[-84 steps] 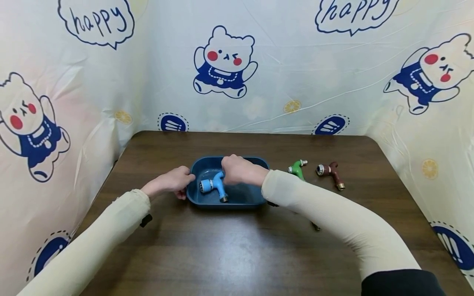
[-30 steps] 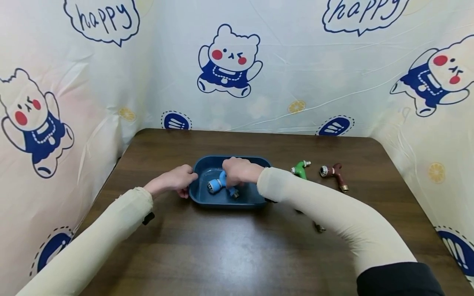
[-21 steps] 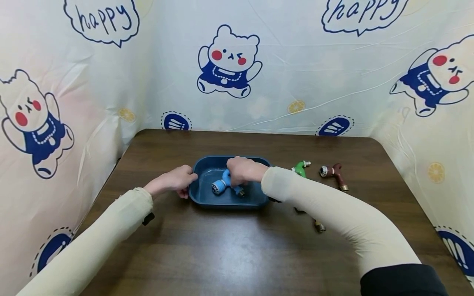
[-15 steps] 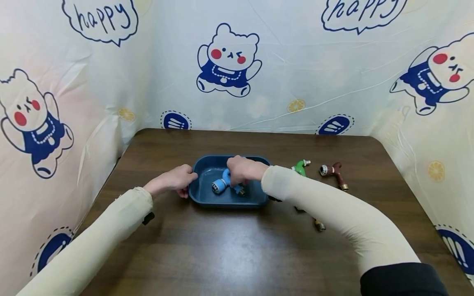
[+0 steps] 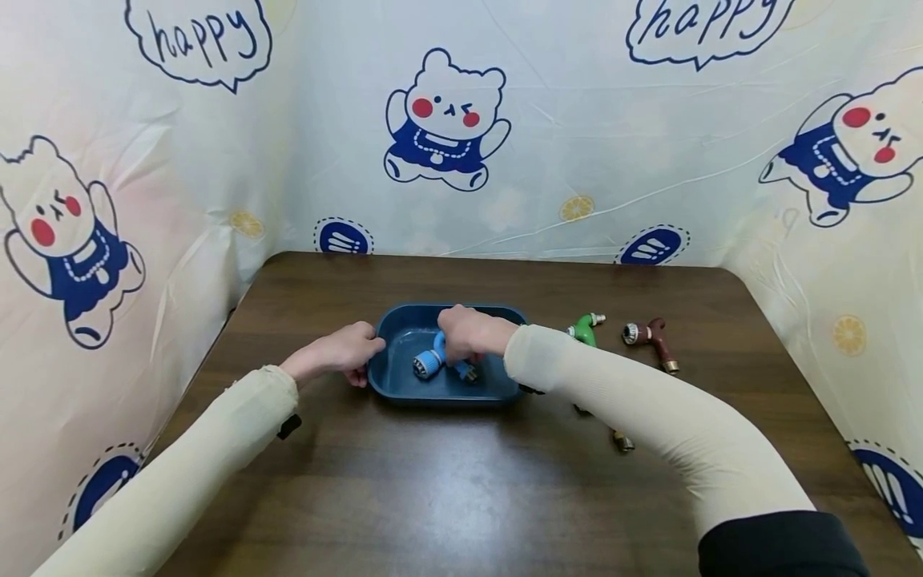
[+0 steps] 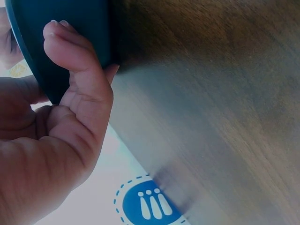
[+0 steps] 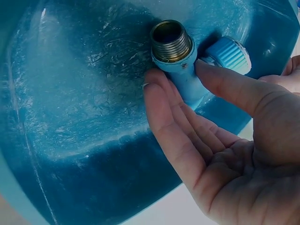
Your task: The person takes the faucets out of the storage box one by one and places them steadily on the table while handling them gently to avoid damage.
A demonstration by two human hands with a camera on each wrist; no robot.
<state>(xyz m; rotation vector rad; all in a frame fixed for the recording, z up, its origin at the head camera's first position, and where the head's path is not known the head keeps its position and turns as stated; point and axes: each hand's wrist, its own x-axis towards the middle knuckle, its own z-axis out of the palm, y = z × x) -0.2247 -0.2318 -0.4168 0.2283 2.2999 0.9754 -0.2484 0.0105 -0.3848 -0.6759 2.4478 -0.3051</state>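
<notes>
A light blue water tap (image 5: 427, 365) lies inside a dark blue oblong basin (image 5: 447, 399) on the table. My right hand (image 5: 474, 332) reaches into the basin and holds the tap. In the right wrist view, the thumb and fingertips (image 7: 157, 101) close on the tap's body just below its threaded metal end (image 7: 172, 44); a ribbed blue collar (image 7: 229, 56) shows beyond. My left hand (image 5: 339, 350) grips the basin's left end, thumb at the rim. The left wrist view has its curled fingers (image 6: 75, 51) against the basin's outer wall (image 6: 93, 23).
Right of the basin lie a green tap (image 5: 582, 330) and a dark red tap (image 5: 654, 344). A brass-coloured threaded end (image 5: 622, 441) pokes out below my right sleeve, which hides the rest. Printed sheeting (image 5: 548, 144) hangs behind the brown table (image 5: 461, 481).
Since the earliest frame the blue tap has turned and shifted slightly right within the basin, along with my right hand. My left hand keeps its grip; the last half second shows hardly any movement.
</notes>
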